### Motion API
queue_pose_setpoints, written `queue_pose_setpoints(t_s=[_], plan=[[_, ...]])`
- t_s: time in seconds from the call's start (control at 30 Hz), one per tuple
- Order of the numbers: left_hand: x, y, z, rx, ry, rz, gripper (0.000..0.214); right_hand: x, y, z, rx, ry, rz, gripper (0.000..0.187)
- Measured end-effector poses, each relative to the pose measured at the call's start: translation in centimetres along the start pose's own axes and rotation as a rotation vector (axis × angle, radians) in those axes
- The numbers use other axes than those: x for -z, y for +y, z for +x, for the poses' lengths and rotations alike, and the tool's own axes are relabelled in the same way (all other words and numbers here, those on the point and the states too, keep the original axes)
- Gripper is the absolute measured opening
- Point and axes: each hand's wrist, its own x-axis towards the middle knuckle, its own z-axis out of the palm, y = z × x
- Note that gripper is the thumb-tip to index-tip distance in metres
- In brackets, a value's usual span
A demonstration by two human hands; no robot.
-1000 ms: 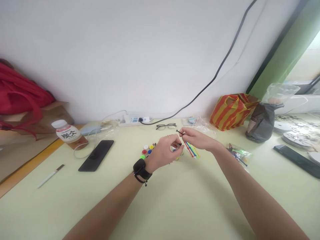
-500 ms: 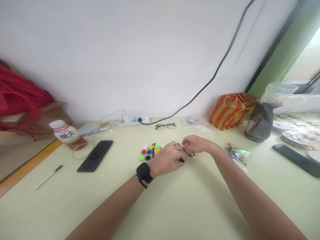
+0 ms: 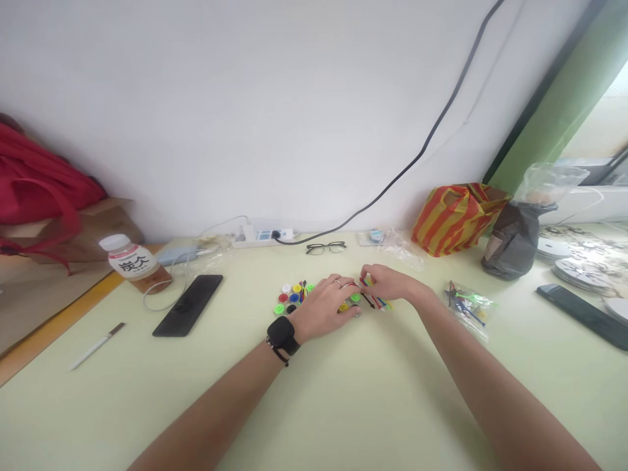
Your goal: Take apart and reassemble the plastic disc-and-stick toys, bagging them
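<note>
My left hand (image 3: pixel 326 306), with a black watch (image 3: pixel 282 335) on the wrist and a ring on one finger, lies low on the pale green table (image 3: pixel 353 399). Its fingers are stretched over small yellow and green discs. More coloured discs (image 3: pixel 292 297) sit just left of it. My right hand (image 3: pixel 388 283) rests right beside it, with fingertips pinched on thin coloured sticks (image 3: pixel 377 301) that lie in a loose bunch on the table. The tips of the two hands almost touch.
A black phone (image 3: pixel 188 296), a drink bottle (image 3: pixel 131 263) and a pen (image 3: pixel 95 347) lie at the left. Glasses (image 3: pixel 326 248) and a power strip (image 3: pixel 262 234) are at the wall. At the right are a striped bag (image 3: pixel 456 216), a grey bag (image 3: pixel 515 242) and a plastic packet of sticks (image 3: pixel 468 304).
Both hands came down from above the table onto the pieces. The black stick held up a second ago is no longer raised, and my left fingers have flattened over the discs.
</note>
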Motion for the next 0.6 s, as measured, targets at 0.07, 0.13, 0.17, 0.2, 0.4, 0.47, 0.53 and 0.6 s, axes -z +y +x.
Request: queue_pose_setpoints(t_s=[0.07,0.13,0.17,0.2,0.4,0.47,0.53,0.6], plan=[[0.09,-0.13,0.0,-0.02,-0.013,-0.008,0.027,-0.08,-0.16,0.05,0.012,-0.004,0.006,0.031],[0.05,-0.19,0.0,-0.039,-0.029,-0.013,0.025,-0.19,-0.32,0.1,0.025,-0.013,0.015,0.034],[0.0,-0.2,0.0,-0.043,-0.034,-0.016,0.025,-0.24,-0.41,0.11,0.035,-0.019,0.02,0.033],[-0.05,-0.2,0.01,-0.043,-0.037,-0.021,0.025,-0.3,-0.5,0.11,0.045,-0.025,0.024,0.03],[-0.03,-0.02,0.02,-0.013,-0.049,-0.045,0.022,-0.46,-0.86,0.06,0.07,-0.055,0.025,0.014],[0.05,0.05,0.03,-0.011,-0.052,-0.051,0.022,-0.44,-0.9,0.06,0.069,-0.078,0.031,0.013],[0.1,0.11,0.04,-0.011,-0.05,-0.054,0.022,-0.33,-0.95,0.02,0.067,-0.098,0.04,0.013],[0.13,0.18,0.05,-0.007,-0.05,-0.05,0.022,-0.14,-1.04,-0.09,0.06,-0.114,0.055,0.012]])
